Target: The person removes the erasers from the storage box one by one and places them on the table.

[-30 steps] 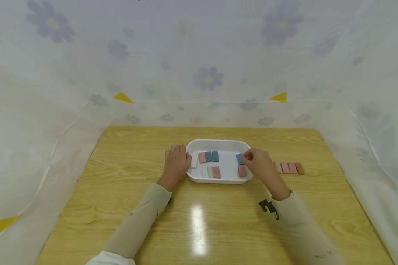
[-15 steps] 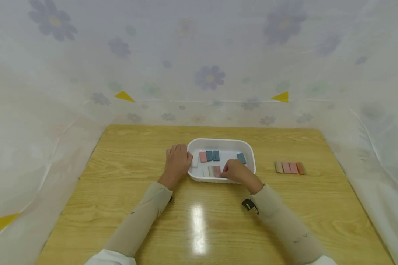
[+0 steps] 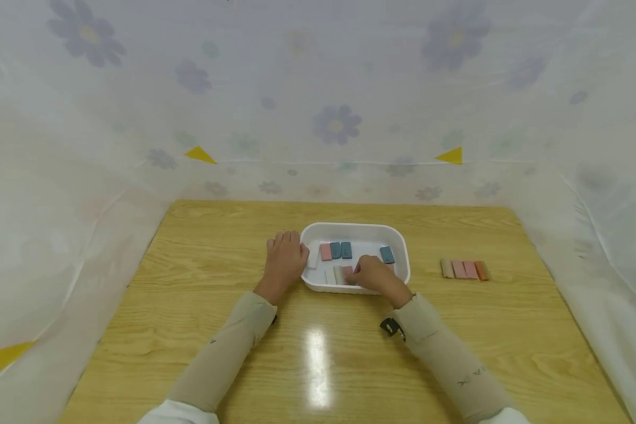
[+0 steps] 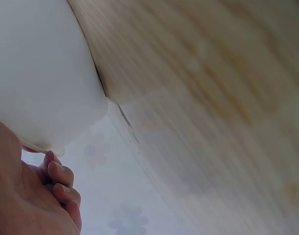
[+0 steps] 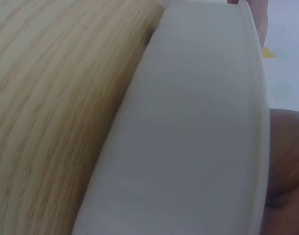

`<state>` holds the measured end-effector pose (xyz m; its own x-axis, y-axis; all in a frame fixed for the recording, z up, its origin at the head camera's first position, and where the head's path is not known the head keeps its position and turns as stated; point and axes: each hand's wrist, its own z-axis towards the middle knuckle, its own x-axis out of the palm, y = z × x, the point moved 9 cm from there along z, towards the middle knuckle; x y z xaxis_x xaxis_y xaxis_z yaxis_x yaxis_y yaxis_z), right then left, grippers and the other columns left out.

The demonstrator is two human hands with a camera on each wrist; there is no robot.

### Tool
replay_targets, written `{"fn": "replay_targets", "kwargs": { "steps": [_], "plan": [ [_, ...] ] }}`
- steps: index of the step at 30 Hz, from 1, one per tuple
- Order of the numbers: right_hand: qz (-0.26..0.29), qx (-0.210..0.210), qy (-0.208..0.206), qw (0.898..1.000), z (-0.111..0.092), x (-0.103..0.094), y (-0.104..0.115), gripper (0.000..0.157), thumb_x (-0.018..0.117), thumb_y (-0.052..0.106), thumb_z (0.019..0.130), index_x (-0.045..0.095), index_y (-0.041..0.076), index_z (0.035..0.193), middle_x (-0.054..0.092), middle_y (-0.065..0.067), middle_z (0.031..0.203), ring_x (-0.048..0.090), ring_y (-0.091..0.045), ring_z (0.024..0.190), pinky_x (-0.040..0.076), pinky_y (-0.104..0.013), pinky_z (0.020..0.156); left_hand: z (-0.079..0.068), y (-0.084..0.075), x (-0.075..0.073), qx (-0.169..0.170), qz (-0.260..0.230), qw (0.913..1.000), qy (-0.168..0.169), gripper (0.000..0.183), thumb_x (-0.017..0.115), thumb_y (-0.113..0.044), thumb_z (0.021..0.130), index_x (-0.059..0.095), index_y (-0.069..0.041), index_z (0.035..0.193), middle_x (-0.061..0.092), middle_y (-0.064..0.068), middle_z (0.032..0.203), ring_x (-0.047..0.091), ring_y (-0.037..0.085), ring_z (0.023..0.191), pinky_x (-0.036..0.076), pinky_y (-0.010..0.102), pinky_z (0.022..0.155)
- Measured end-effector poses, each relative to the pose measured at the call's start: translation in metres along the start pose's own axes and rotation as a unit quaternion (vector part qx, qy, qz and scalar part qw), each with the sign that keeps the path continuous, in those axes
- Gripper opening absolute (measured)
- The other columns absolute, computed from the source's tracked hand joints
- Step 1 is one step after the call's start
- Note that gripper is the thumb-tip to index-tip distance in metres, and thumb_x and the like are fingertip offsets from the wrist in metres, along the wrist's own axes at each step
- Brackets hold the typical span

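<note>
A white tray (image 3: 318,287) holds several small flat blocks. The left hand (image 3: 286,259) grips its left rim, fingers curled at the edge; the left wrist view shows the same hand (image 4: 36,196) against the tray wall (image 4: 46,63). Inside the tray's front part, the right hand (image 3: 378,275) pinches a pink block (image 3: 347,270), its fingertips partly hidden. Beside that are pale blocks (image 3: 338,275). Behind lie another pink block (image 3: 325,252) and two blue blocks, one nearer the middle (image 3: 347,250). A separate blue block (image 3: 387,255) lies at the right. A whitish piece (image 3: 312,258) lies at the left end.
Right of the tray, a short row of pink, orange and beige blocks (image 3: 463,270) lies on the wooden table (image 3: 233,235). A flower-patterned white sheet (image 3: 270,129) with yellow triangles surrounds the table on the back and sides.
The right hand has left the blue block at the tray's right end and moved left to the pink block in the front row. The left hand stays at the rim.
</note>
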<state>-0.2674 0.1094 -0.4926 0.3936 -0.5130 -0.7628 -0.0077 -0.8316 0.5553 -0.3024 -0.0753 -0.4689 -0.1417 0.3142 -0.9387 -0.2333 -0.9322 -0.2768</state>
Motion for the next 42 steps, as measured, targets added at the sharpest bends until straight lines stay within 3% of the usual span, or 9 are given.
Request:
{"fn": "replay_targets", "kwargs": {
  "steps": [8,18,26,30,36,42],
  "plan": [
    [0.012,0.002,-0.004,1.000,0.000,0.002,0.004,0.023,0.066,0.023,0.083,0.062,0.001,0.079,0.058,-0.006,0.071,0.053,-0.019,0.065,0.043,-0.032,0.060,0.000,0.000,-0.001,0.002,0.003,1.0000,-0.004,0.021,0.044,-0.025,0.094,0.051,-0.005,0.097,0.049,0.007,0.086,0.040,0.023,0.079,0.027,0.037,0.071],
    [-0.003,0.006,-0.038,0.999,0.006,0.003,0.006,0.027,0.064,0.023,0.084,0.055,0.004,0.066,0.052,-0.006,0.062,0.048,-0.018,0.056,0.037,-0.029,0.050,0.000,0.000,0.001,0.000,0.000,1.0000,0.000,0.021,0.044,-0.024,0.093,0.051,-0.005,0.096,0.049,0.007,0.087,0.040,0.023,0.081,0.028,0.038,0.072],
    [0.017,0.001,-0.067,0.998,0.006,0.001,0.006,0.030,0.063,0.025,0.086,0.057,0.004,0.066,0.051,-0.005,0.061,0.047,-0.017,0.054,0.036,-0.029,0.049,0.000,0.000,0.000,-0.003,0.002,1.0000,-0.002,0.020,0.044,-0.024,0.093,0.050,-0.005,0.097,0.049,0.007,0.087,0.040,0.023,0.081,0.028,0.038,0.072],
    [0.024,0.008,-0.082,0.996,0.005,-0.001,0.003,0.030,0.062,0.030,0.087,0.060,0.003,0.075,0.054,-0.006,0.067,0.050,-0.017,0.060,0.039,-0.029,0.053,-0.001,-0.001,-0.001,-0.003,0.004,1.0000,-0.003,0.021,0.044,-0.024,0.093,0.050,-0.005,0.097,0.049,0.007,0.087,0.040,0.024,0.081,0.028,0.038,0.072],
    [0.032,-0.009,-0.115,0.993,0.000,-0.015,0.008,0.031,0.062,0.032,0.087,0.059,0.002,0.080,0.056,-0.006,0.072,0.051,-0.017,0.064,0.042,-0.030,0.057,-0.001,-0.001,-0.001,-0.003,0.002,1.0000,-0.003,0.023,0.045,-0.025,0.093,0.051,-0.004,0.100,0.051,0.008,0.090,0.040,0.024,0.082,0.028,0.038,0.072],
    [0.034,-0.055,-0.147,0.987,-0.016,-0.044,0.025,0.031,0.062,0.032,0.087,0.062,0.001,0.088,0.061,-0.007,0.079,0.054,-0.017,0.067,0.045,-0.032,0.062,0.000,0.000,0.000,0.001,-0.001,1.0000,-0.006,0.022,0.045,-0.025,0.093,0.051,-0.005,0.098,0.049,0.007,0.088,0.039,0.023,0.081,0.027,0.037,0.071]
  ]
}}
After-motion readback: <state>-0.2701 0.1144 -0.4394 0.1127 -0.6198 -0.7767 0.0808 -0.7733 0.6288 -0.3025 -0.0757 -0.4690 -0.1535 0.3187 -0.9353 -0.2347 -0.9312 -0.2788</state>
